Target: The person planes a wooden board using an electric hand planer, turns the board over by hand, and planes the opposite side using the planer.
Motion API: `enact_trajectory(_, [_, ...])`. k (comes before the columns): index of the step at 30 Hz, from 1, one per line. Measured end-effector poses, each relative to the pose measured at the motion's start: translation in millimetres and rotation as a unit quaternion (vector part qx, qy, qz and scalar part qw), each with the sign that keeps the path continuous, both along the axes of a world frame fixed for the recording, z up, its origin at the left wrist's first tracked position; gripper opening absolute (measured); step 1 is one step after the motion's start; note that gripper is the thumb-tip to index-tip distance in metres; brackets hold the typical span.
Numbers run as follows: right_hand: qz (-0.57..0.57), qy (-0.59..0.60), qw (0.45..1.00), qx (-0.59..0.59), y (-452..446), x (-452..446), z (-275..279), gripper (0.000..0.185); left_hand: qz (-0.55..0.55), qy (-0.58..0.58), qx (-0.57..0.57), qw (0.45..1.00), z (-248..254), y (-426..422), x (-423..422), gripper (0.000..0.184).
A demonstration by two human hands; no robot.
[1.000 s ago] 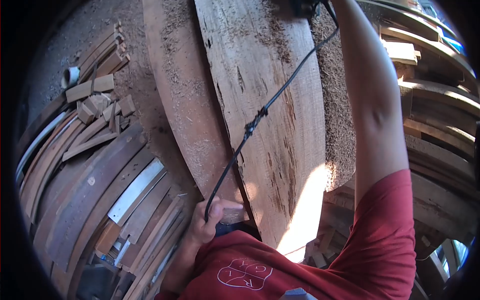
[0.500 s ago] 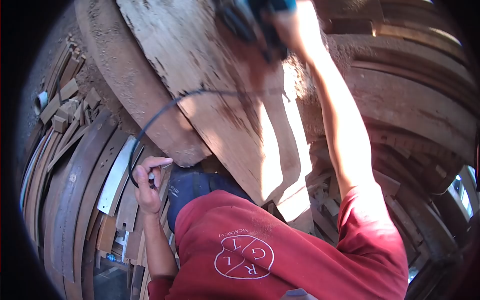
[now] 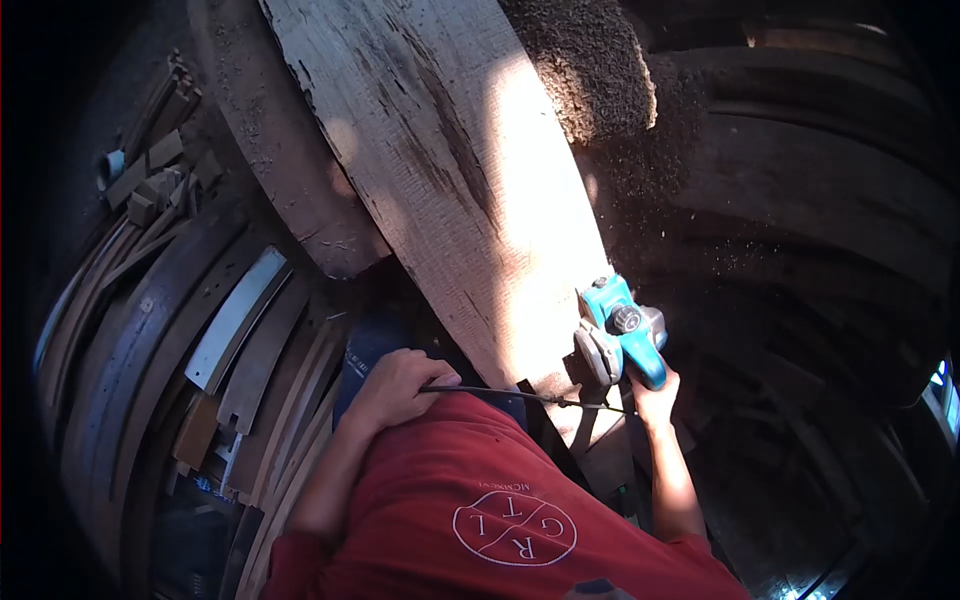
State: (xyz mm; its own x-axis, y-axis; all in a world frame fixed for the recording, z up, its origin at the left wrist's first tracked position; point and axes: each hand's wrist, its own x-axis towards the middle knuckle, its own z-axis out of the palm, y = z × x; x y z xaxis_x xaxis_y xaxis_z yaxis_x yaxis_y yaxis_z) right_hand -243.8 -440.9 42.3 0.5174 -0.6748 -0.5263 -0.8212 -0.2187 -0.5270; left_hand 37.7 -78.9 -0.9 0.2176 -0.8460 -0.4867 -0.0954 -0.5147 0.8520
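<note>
My right hand is closed round the rear handle of a teal electric planer. The planer sits at the right edge of a wide wooden plank, near its close end, where sunlight falls. Dark cracks and rough patches run along the plank's face. My left hand is closed on the black power cord in front of my waist. From there the cord stretches across to the planer.
A curved, thick board lies left of the plank. Stacked boards and small offcuts fill the left side. Shavings are heaped beyond the plank's right edge, with more large boards in shadow at right.
My right hand has drawn the planer from the plank's far part back towards me. My left hand has moved right, to my waist, and the cord's raised loop is now nearly straight.
</note>
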Motion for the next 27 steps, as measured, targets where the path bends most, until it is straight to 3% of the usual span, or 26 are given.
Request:
enact_trajectory(2, [0.075,-0.013,0.997,-0.024,-7.8,56.1,0.4,0.030,0.083,0.034,-0.008,0.996,1.7,9.8,12.9,0.019])
enact_trajectory(4, [0.025,-0.123,0.992,0.027,-8.3,106.3,-13.6,0.030,0.095,0.031,-0.007,0.995,1.8,21.6,27.8,0.023])
enact_trajectory(7, [0.065,-0.076,0.995,-0.008,-12.1,199.0,-9.1,0.033,0.173,0.027,-0.074,0.982,0.7,42.4,45.0,0.022])
enact_trajectory(11, [0.103,-0.085,0.990,-0.045,-16.5,315.8,-16.5,0.028,0.226,0.022,-0.052,0.972,8.6,62.2,72.4,0.028])
enact_trajectory(13, [0.125,-0.108,0.984,-0.062,-22.2,371.3,-24.6,0.027,0.301,0.045,-0.040,0.952,8.2,70.5,79.5,0.062])
enact_trajectory(17, [0.176,-0.139,0.969,-0.102,-29.4,489.8,-36.0,0.029,0.349,0.062,-0.042,0.934,3.8,84.9,97.7,0.044])
enact_trajectory(20, [0.196,-0.136,0.959,-0.153,-19.2,585.6,-42.3,0.031,0.439,0.074,-0.049,0.894,-3.8,93.1,102.6,0.068])
enact_trajectory(22, [0.207,-0.204,0.944,-0.155,-26.8,648.1,-67.0,0.027,0.433,0.027,-0.049,0.900,-0.8,99.3,119.1,0.086])
enact_trajectory(24, [0.150,-0.210,0.953,-0.160,-4.5,711.2,-52.5,0.024,0.450,0.019,-0.036,0.892,6.4,98.9,131.0,0.090])
enact_trajectory(27, [0.178,-0.197,0.954,-0.137,-11.8,763.9,-60.0,0.023,0.454,-0.019,-0.031,0.890,7.4,104.4,139.8,0.092])
